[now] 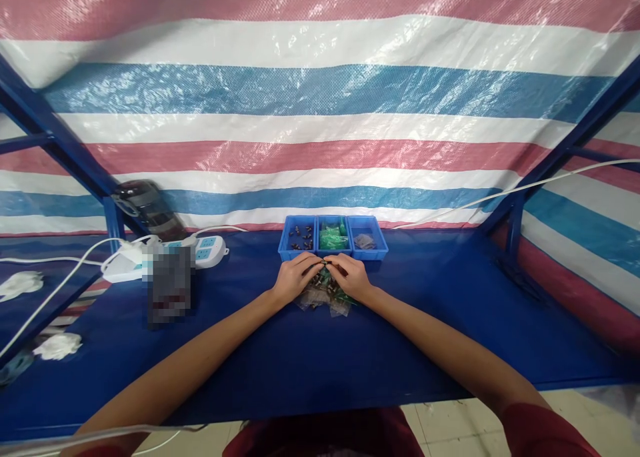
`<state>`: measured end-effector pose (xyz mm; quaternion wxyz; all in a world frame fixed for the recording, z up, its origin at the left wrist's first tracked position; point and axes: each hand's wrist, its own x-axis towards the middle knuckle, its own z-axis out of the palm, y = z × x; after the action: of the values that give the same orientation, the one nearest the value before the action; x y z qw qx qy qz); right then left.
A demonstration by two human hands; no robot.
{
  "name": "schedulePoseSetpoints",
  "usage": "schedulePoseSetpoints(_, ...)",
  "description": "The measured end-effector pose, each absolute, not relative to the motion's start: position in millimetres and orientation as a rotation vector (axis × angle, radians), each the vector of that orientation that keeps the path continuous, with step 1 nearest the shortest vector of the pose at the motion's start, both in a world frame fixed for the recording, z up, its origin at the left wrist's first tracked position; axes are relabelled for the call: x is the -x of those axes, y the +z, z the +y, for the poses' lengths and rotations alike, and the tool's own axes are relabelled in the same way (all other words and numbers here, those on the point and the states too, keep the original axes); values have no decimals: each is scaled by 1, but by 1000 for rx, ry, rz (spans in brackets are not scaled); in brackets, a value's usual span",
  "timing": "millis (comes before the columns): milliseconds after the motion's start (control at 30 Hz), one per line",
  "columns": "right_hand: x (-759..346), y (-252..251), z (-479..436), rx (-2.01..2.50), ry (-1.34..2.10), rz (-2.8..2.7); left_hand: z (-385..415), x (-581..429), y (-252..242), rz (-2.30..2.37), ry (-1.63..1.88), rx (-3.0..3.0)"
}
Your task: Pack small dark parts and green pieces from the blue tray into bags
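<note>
My left hand (295, 277) and my right hand (352, 277) meet fingertip to fingertip just in front of the blue bins. Both are closed in a pinch on a small dark piece, too small to make out. Beneath them lies a pile of small metal parts, clear plastic bags (340, 307) and some green bits, partly hidden by my fingers. Of the three joined bins, the left blue bin (281, 249) has several small dark brassy parts. Green plastic pieces (332, 237) fill the middle one, and clear bags or flat pieces (365, 241) lie in the right one.
A white power strip (210, 251) with plugs and cables stands at the left, beside a blurred-out dark object (170, 287). Behind it leans a dark bottle (150, 207). Crumpled white tissue (58, 345) lies far left. Blue frame posts and a striped sheet (320, 90) enclose the blue table (320, 363).
</note>
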<state>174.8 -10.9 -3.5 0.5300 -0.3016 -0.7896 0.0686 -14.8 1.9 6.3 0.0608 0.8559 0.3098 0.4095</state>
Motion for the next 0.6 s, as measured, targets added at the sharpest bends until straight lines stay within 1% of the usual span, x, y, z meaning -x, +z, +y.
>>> schedulePoseSetpoints(600,-176,-6,-10,740,167,-1896,0,15,7,915,1283,-2595)
